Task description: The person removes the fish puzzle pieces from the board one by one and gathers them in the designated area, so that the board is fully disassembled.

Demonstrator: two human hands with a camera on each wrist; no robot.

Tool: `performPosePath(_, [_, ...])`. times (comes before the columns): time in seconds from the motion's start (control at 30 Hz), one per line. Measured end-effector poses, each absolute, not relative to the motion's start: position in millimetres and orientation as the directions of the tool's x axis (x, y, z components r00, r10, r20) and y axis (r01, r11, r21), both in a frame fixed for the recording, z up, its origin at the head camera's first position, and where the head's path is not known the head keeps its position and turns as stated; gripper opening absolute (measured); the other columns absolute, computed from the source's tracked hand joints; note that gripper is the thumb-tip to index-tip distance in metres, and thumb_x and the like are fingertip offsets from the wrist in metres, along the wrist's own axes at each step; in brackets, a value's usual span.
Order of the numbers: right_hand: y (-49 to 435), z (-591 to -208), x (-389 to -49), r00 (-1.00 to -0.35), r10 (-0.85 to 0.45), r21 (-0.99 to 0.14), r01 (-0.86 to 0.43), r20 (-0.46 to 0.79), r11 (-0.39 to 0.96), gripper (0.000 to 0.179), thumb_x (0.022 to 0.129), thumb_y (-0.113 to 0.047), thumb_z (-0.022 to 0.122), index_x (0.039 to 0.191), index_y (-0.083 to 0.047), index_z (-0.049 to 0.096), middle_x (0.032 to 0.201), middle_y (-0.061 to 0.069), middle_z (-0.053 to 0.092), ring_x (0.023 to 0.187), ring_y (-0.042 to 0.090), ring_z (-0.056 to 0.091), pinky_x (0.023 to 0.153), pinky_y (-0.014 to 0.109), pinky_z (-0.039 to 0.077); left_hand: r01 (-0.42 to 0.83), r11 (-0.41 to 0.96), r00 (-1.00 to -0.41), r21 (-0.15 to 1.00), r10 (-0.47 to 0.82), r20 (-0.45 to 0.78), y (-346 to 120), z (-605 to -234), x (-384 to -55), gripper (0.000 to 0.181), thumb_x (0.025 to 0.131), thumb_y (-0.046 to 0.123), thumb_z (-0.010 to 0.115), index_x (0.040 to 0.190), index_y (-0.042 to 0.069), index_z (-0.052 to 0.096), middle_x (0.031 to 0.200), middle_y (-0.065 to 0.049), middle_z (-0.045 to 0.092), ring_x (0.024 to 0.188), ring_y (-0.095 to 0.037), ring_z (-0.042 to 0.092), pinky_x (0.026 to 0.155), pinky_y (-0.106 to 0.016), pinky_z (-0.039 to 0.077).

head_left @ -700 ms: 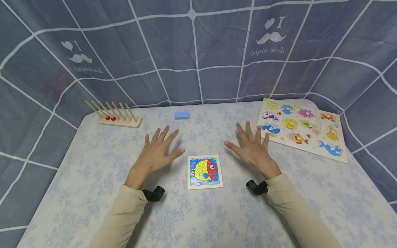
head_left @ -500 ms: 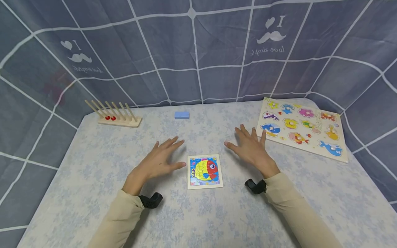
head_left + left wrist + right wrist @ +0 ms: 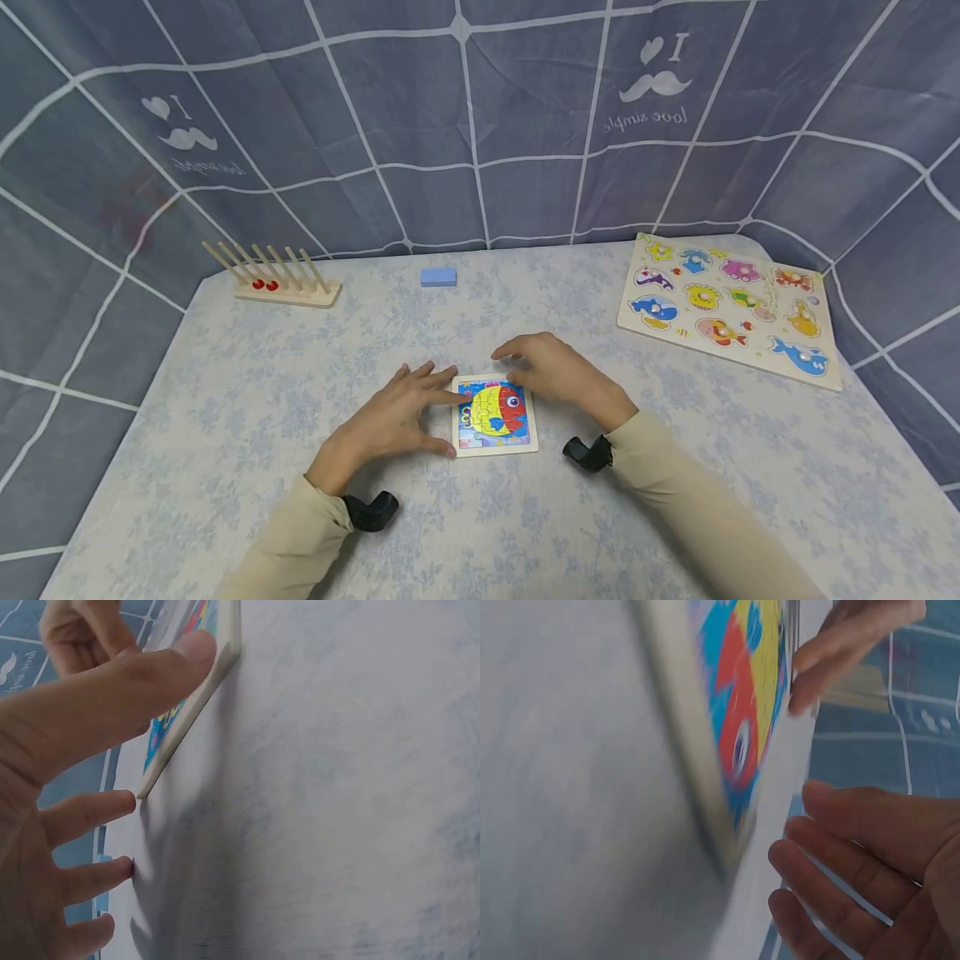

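Observation:
A small square jigsaw puzzle with a yellow and red fish in a pale wooden frame lies flat on the table. My left hand is at its left side, fingers spread. The left index finger reaches over the picture and the thumb is right at the near left corner. My right hand is over the far right corner, fingers gently bent with nothing between them. In the right wrist view the right fingertips stand apart from the puzzle frame. The left thumb overlaps the frame's edge in the left wrist view.
A wooden peg stand with red beads is at the back left. Near the back edge sits a blue block. A large sea-animal peg puzzle board lies at the right. A dark grid-patterned curtain hangs behind the table.
Both hands have moved inward to the fish puzzle. The left hand came right and slightly nearer to me; the right hand came left, its fingers now more bent. The puzzle lies in the same place.

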State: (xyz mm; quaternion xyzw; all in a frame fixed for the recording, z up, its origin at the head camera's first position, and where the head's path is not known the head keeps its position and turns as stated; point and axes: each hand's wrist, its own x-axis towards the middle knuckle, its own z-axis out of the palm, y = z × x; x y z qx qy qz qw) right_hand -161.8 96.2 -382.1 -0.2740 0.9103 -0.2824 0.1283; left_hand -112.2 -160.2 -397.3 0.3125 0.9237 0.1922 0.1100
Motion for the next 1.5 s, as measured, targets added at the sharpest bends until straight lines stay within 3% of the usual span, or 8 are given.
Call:
performPosePath(0.47, [54, -389, -152, -0.748, -0.65, -0.607, -0.457, -0.133, 0.65, 0.034, 0.09, -0.004, 0.068, 0.124, -0.006, 0.067, 0.109, 0.003, 0.064, 0.089, 0.016, 0.055, 0.081, 0.031, 0.05, 0.545, 0.748, -0.785, 0.378, 0.614, -0.084, -158, -398, -108, 0.066, 0.068, 0.048, 0.087, 0.126, 0.022, 0.07, 0.153, -0.011, 0.039, 0.141, -0.049, 0.027, 0.108, -0.071, 0.017])
performPosePath(0.73, [45, -383, -152, -0.744, -0.644, -0.52, -0.483, -0.181, 0.704, 0.026, 0.089, -0.003, 0.07, 0.114, -0.008, 0.066, 0.107, 0.001, 0.061, 0.095, 0.015, 0.057, 0.085, 0.031, 0.05, 0.556, 0.731, -0.774, 0.396, 0.629, -0.074, -158, -399, -107, 0.063, 0.069, 0.046, 0.087, 0.126, 0.023, 0.07, 0.153, -0.014, 0.039, 0.141, -0.05, 0.025, 0.107, -0.071, 0.02])
performPosePath(1.1, [33, -372, -150, -0.732, -0.626, -0.372, -0.521, -0.267, 0.768, 0.03, 0.089, -0.002, 0.07, 0.118, -0.009, 0.066, 0.112, 0.003, 0.062, 0.093, 0.014, 0.058, 0.082, 0.03, 0.051, 0.531, 0.743, -0.777, 0.408, 0.619, -0.115, -156, -397, -106, 0.063, 0.071, 0.046, 0.085, 0.129, 0.026, 0.068, 0.156, -0.013, 0.033, 0.142, -0.049, 0.022, 0.105, -0.072, 0.023])
performPosePath(1.5, [34, -370, -159, -0.698, -0.642, -0.405, -0.512, -0.318, 0.757, 0.03, 0.088, -0.002, 0.071, 0.117, -0.009, 0.064, 0.106, 0.003, 0.059, 0.09, 0.016, 0.054, 0.085, 0.031, 0.049, 0.511, 0.761, -0.78, 0.4, 0.606, -0.157, -152, -392, -107, 0.062, 0.07, 0.043, 0.087, 0.127, 0.024, 0.069, 0.156, -0.012, 0.032, 0.142, -0.051, 0.022, 0.103, -0.074, 0.024])
